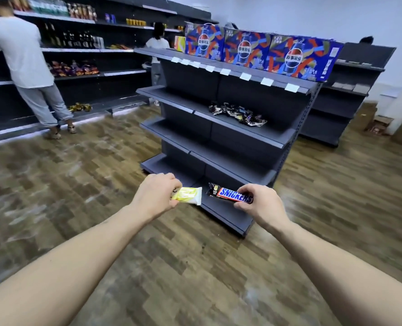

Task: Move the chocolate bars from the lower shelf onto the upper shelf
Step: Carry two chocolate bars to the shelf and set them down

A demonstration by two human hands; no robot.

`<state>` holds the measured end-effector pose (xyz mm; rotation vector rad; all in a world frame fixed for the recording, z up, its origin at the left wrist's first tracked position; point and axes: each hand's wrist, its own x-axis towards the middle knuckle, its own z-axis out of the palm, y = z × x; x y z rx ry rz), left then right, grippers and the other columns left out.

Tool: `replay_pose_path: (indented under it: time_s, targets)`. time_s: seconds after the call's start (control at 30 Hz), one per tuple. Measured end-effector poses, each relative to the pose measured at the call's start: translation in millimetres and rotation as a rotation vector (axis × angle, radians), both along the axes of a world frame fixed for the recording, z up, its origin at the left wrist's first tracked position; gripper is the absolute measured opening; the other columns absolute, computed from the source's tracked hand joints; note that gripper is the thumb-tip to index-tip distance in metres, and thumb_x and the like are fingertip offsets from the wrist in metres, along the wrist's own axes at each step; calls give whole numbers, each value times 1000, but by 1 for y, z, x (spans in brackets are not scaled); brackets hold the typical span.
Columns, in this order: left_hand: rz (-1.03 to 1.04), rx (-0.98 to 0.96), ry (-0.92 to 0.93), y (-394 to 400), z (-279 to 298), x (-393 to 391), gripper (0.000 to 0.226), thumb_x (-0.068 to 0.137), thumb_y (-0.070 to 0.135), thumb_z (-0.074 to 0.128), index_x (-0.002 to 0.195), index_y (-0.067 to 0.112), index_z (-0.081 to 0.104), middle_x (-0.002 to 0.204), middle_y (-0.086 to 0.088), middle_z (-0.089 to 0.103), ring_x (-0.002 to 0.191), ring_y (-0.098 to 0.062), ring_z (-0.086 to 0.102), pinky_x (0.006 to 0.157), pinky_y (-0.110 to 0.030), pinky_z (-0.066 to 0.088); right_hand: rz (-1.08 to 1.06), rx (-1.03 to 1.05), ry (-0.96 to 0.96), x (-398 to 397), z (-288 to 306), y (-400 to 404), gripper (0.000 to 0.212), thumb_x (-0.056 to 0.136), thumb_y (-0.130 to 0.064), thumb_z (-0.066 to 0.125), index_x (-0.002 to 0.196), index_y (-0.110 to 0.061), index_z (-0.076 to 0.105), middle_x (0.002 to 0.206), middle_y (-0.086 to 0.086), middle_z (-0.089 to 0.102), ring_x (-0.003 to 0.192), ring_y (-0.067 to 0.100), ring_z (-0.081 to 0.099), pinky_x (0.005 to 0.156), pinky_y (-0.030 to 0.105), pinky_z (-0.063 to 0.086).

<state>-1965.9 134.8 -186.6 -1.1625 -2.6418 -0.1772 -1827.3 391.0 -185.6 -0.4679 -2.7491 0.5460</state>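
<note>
Gripping one bar apiece, both hands are held out in front of the grey shelf unit [261, 147], above its bottom shelf [228, 215]. The left hand [156, 195] has its fingers curled round the near end of a yellow-wrapped bar [190, 196]; that end is hidden inside the fist, and the print on the wrapper cannot be read. The right hand [258, 204] pinches a Snickers bar [230, 195] between thumb and fingers at its right end; the last letters of the name lie partly under the thumb. The two bars point toward each other, near but apart.

A heap of dark-wrapped chocolate bars [238, 114] lies on the second shelf from the top [218, 118], toward its right half. The wrappers overlap and are too small to count or read. The shelf between that one and the bottom shelf shows only bare metal from this angle.

On the top shelf stand three blue Pepsi cartons [261, 48] side by side, with white price tags [245, 76] along the shelf edge below them; the tags are blank or illegible.

To the left, a person in a white shirt [21, 50] stands facing a long wall shelving run [115, 74] holding bottles and snack packets, blurred at this distance. A second person [157, 41] stands behind the grey unit, the lower body partly hidden by it. At far right a second dark shelf unit [350, 95] is partly hidden by the cartons, and brown boxes [381, 123] sit on the wood-pattern floor [89, 165] beside it, out of focus.
</note>
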Motion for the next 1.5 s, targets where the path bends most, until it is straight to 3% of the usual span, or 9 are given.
replay_pose_path:
  time_s: [0.23,0.5,0.87,1.07,1.3,1.5]
  targets:
    - [-54,4,27,72,13,-132,30,76,42,71,101,28,63,96,10,58,84,-15,54,72,-25,27,-38,17,29,-129,8,69,29,74,-42,76,101,-37,66,91,-15,67,88,11,58,74,28,43]
    - [-80,-55,72,173,15,-289,31,78,43,68,105,26,64,101,9,59,87,-16,56,76,-29,40,-2,40,63,-292,4,163,26,80,-43,72,105,-36,66,94,-14,67,91,13,57,73,28,38]
    - [-100,0,170,271,69,-478,27,77,42,68,99,26,65,100,8,60,87,-17,56,76,-31,45,-21,137,173,-476,62,257,30,85,-39,70,114,-31,67,107,-10,69,100,16,59,85,31,44]
    - [-206,83,252,330,104,-575,30,75,39,72,101,26,67,101,6,61,86,-20,57,77,-35,45,-115,288,268,-551,94,300,24,83,-36,71,107,-31,67,97,-11,70,89,17,60,79,34,46]
    - [-377,171,265,402,157,-668,28,77,36,72,101,23,66,99,5,60,91,-20,56,77,-35,46,-315,377,326,-614,134,346,30,86,-33,70,114,-24,65,106,-5,70,98,21,59,86,39,48]
    - [-496,211,306,456,199,-722,30,79,33,72,106,21,67,107,1,61,96,-24,56,78,-36,45,-466,409,343,-643,165,381,29,85,-30,71,112,-21,66,105,-1,70,96,25,59,82,39,47]
